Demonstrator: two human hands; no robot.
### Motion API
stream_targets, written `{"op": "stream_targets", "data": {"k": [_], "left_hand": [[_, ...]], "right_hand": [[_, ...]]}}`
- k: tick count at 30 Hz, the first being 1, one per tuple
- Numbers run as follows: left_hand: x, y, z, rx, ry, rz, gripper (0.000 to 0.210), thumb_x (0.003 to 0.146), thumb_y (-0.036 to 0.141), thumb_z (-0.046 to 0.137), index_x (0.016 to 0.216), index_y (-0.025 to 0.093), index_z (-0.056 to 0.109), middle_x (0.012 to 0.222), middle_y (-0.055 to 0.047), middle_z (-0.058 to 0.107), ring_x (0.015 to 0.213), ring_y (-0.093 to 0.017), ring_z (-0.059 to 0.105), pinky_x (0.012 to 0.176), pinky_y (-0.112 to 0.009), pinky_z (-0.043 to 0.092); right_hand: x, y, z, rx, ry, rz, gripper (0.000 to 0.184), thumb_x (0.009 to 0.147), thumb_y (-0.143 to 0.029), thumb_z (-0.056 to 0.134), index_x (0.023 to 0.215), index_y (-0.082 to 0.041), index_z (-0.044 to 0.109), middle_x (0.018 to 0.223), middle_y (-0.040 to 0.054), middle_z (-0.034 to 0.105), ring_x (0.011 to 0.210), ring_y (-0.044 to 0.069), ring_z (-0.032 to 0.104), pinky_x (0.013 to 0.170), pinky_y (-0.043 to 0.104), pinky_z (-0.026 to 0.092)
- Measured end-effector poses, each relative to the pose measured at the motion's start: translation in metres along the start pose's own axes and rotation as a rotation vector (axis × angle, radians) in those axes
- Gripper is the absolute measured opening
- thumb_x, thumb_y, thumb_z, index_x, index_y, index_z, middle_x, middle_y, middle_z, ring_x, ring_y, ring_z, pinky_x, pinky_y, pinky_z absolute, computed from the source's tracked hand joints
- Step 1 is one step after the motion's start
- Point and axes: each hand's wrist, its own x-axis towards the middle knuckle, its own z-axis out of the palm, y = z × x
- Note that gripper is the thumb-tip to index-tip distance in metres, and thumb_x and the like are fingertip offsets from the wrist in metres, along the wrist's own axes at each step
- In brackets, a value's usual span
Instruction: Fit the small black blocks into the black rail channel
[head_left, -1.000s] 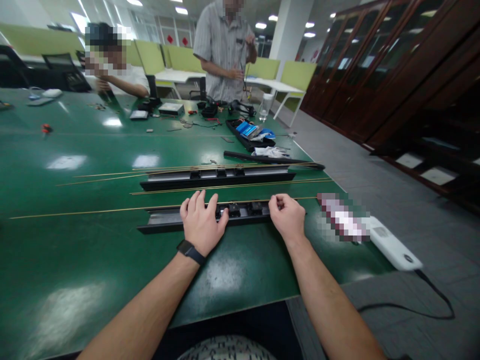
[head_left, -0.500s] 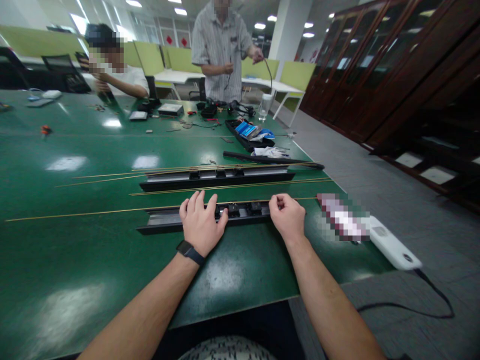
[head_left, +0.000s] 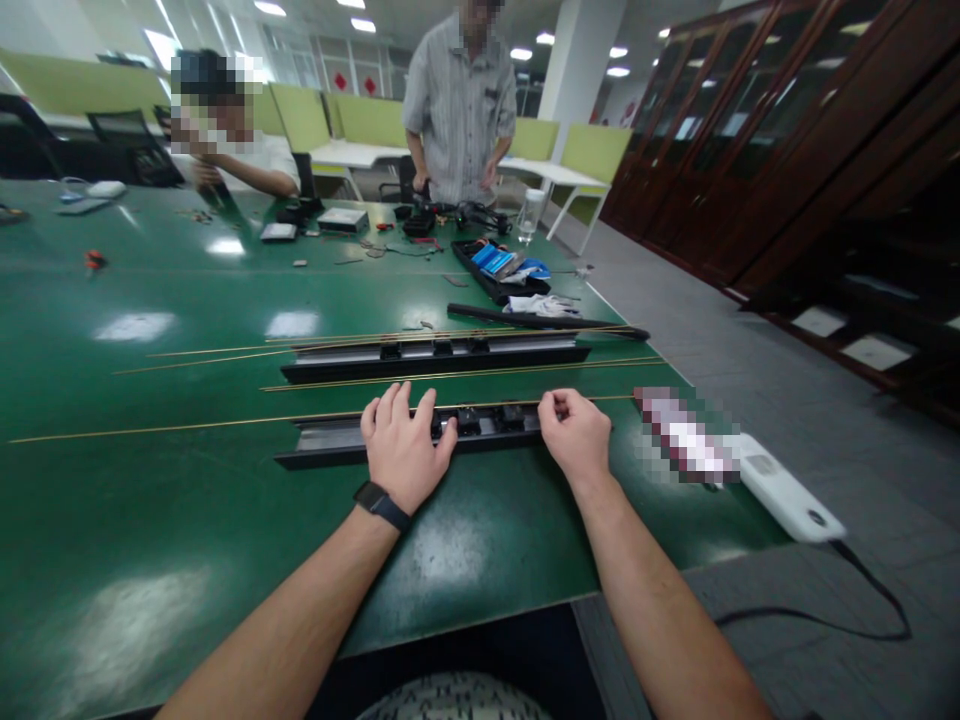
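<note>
A black channel-shaped metal rail [head_left: 326,441] lies across the table in front of me, with black blocks [head_left: 511,416] set inside it. Along its far side runs a long, thin brass-coloured rod [head_left: 150,430], reaching out past both ends. My left hand [head_left: 405,445] lies over the rail with its fingers spread, the thumb beside a block. At the rail's right end, my right hand [head_left: 577,430] is closed in a pinch on the rod; its fingertips partly hide the contact.
Behind lies a second black rail [head_left: 435,364] with more thin rods. Further back are a black tray [head_left: 491,285] with blue items, white gloves [head_left: 541,304] and a glass [head_left: 530,215]. A white power bank-like device [head_left: 787,490] lies right. Two people are across the green table [head_left: 247,550].
My hands, the rail and the rod stay practically still. The standing person across the table has moved right and lowered both hands; the dark strand held up before no longer shows.
</note>
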Motion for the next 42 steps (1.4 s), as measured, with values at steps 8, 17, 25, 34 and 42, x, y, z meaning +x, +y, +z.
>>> {"op": "stream_targets", "data": {"k": [8,17,25,34,42], "left_hand": [[0.0001,0.0000,0.0006,-0.003,0.012,-0.004,0.044,0.097,0.045,0.060,0.133,0.022,0.072,0.147,-0.020,0.063,0.144,-0.038,0.051,0.120,-0.058,0.033],[0.0008,0.0003,-0.0009,-0.005,0.010,-0.004,0.043,0.098,0.045,0.059,0.131,0.021,0.072,0.146,-0.020,0.063,0.144,-0.038,0.051,0.120,-0.058,0.033],[0.0007,0.0004,-0.0007,0.005,0.013,0.000,0.043,0.098,0.045,0.059,0.131,0.021,0.072,0.146,-0.020,0.064,0.143,-0.038,0.052,0.120,-0.058,0.033],[0.0005,0.0007,-0.0002,0.011,0.009,0.004,0.043,0.098,0.044,0.060,0.132,0.019,0.072,0.146,-0.021,0.064,0.143,-0.038,0.052,0.120,-0.057,0.034],[0.0003,-0.0004,0.0016,0.012,0.014,0.006,0.044,0.098,0.045,0.060,0.131,0.019,0.073,0.145,-0.021,0.064,0.143,-0.039,0.052,0.119,-0.058,0.034]], "right_hand": [[-0.0008,-0.0023,-0.0007,0.013,-0.015,-0.015,0.030,0.095,-0.042,0.055,0.084,-0.022,0.074,0.073,0.0040,0.073,0.072,0.020,0.067,0.075,0.032,0.048],[0.0010,0.0005,-0.0011,0.017,0.011,0.040,0.031,0.096,-0.044,0.055,0.085,-0.022,0.074,0.073,0.0046,0.074,0.070,0.020,0.067,0.075,0.032,0.048],[-0.0008,-0.0006,0.0005,0.008,0.002,-0.011,0.029,0.095,-0.042,0.056,0.083,-0.022,0.073,0.073,0.0039,0.073,0.073,0.021,0.067,0.074,0.032,0.047],[0.0000,0.0007,0.0004,0.033,0.016,0.011,0.028,0.095,-0.041,0.056,0.086,-0.021,0.075,0.074,0.0036,0.074,0.073,0.020,0.068,0.076,0.031,0.048],[0.0004,0.0003,0.0002,0.009,0.009,-0.008,0.030,0.095,-0.042,0.055,0.079,-0.022,0.071,0.072,0.0042,0.073,0.073,0.021,0.068,0.075,0.031,0.047]]}}
